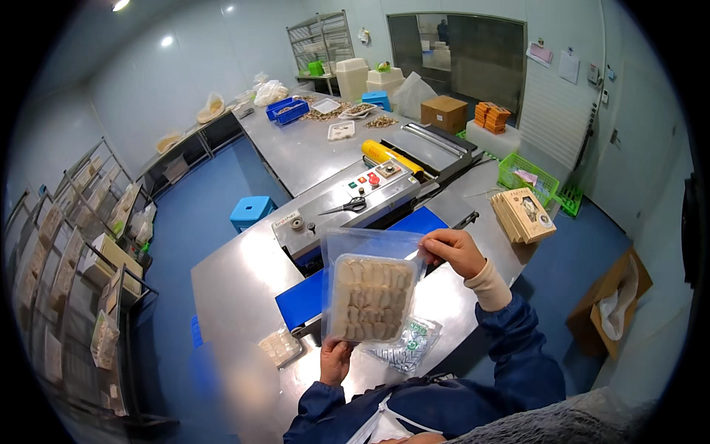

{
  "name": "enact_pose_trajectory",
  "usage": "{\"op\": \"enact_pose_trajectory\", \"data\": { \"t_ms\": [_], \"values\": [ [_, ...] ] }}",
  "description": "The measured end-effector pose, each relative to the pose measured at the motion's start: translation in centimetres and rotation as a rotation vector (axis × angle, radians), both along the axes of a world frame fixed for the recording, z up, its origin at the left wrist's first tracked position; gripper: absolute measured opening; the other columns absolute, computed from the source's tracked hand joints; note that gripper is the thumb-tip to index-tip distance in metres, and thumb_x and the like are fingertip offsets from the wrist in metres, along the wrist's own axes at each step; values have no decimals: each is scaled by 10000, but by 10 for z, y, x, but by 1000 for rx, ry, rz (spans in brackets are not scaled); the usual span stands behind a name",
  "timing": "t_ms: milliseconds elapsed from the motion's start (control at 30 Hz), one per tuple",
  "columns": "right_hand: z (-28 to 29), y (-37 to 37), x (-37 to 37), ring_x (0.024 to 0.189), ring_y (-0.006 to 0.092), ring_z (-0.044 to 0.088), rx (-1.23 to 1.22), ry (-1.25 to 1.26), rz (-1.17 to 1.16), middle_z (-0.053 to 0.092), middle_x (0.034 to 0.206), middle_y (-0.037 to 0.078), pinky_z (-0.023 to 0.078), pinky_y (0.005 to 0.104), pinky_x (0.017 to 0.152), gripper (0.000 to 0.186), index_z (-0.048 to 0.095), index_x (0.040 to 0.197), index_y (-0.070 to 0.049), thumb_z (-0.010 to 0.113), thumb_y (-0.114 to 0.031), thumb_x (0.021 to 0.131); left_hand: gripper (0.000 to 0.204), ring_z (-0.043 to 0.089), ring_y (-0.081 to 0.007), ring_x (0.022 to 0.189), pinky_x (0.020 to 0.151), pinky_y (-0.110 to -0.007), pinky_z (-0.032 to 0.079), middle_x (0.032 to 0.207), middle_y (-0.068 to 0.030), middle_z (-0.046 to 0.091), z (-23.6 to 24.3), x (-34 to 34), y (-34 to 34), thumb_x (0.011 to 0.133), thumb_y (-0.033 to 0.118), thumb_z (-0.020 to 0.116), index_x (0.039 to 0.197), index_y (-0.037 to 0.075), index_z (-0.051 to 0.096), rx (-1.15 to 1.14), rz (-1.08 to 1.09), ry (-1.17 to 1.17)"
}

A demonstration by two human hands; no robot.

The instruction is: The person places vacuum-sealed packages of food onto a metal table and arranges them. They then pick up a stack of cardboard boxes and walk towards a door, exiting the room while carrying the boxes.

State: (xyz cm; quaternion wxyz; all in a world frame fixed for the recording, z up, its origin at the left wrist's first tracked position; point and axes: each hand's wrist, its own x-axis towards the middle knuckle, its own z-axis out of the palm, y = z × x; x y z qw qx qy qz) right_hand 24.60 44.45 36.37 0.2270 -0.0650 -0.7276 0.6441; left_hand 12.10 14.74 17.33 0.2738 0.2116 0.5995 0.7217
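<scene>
Between my hands, a clear plastic bag holds a shallow tray with rows of pale, flat food pieces, tilted up toward me. My left hand is closed on the lower left edge of the bagged tray. At the bag's upper right edge, my right hand pinches the film between thumb and fingers. Behind the bag stands a sealing machine with a blue conveyor belt. Another tray of pale pieces lies on the steel table left of my left hand. A printed plastic pack is partly hidden beneath the bag.
Black scissors rest on the machine beside its control buttons. To the right are cardboard boxes and a green basket. Blue bins and loose brown pieces lie on the far table. A blue stool stands at left.
</scene>
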Motion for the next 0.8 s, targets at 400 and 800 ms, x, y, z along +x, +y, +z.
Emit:
{"op": "enact_pose_trajectory", "data": {
  "t_ms": [400, 800],
  "values": [
    [15, 8, 22, 621, 80, 562, 6, 86, -56, 612, 750, 39, 458, 189, 560, 194, 604, 898, -5, 512, -174, 876, 164, 552, -273, 986, 876, -373, 429, 1018, -133, 581, 0, 17, 37, 863, 49, 483, 1017, 11, 527, 306, -265, -251],
    [29, 13, 51, 644, 82, 558, 158, 71, -103, 610, 754, 35, 449, 195, 552, 198, 592, 882, 6, 488, -163, 889, 461, 349, -209, 1211, 1003, -352, 260, 1297, -106, 378, 109, -31, 125, 873, 217, 485, 1278, 69, 323, 438, -260, 41]
  ]
}}
